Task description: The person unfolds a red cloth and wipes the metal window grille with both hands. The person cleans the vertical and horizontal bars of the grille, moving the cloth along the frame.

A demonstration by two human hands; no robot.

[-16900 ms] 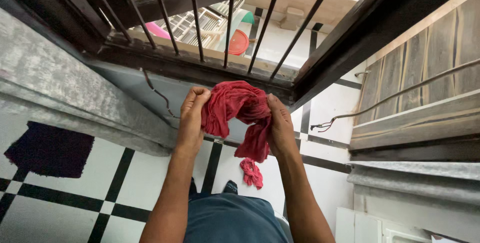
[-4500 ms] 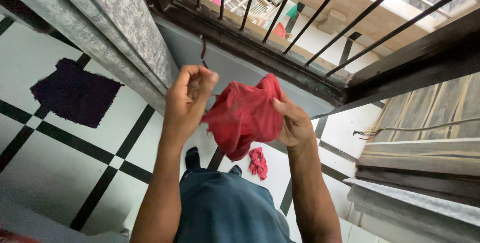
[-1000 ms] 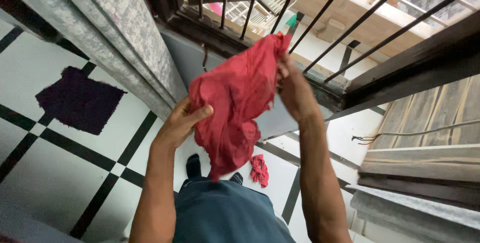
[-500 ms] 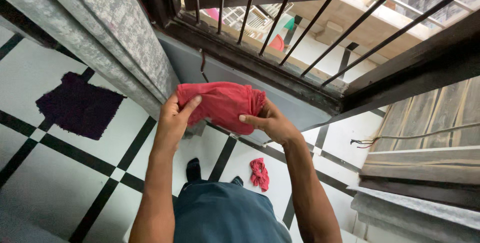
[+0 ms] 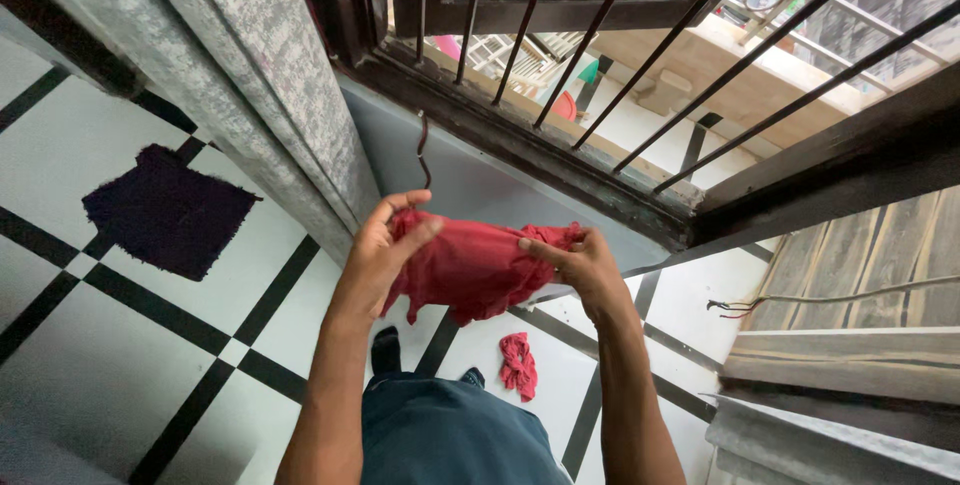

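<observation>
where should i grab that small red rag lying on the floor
Pinch the small red rag at its bunched, twisted middle, coming straight down from above. It lies crumpled on the tile floor, so no flat edge offers itself, and the raised folds give fingers purchase.

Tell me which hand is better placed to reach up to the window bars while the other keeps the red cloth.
Probably the right hand: it pinches the red cloth by its edge, just under the sill below the window bars. The left hand wraps more of the cloth, by the grey wall.
</observation>
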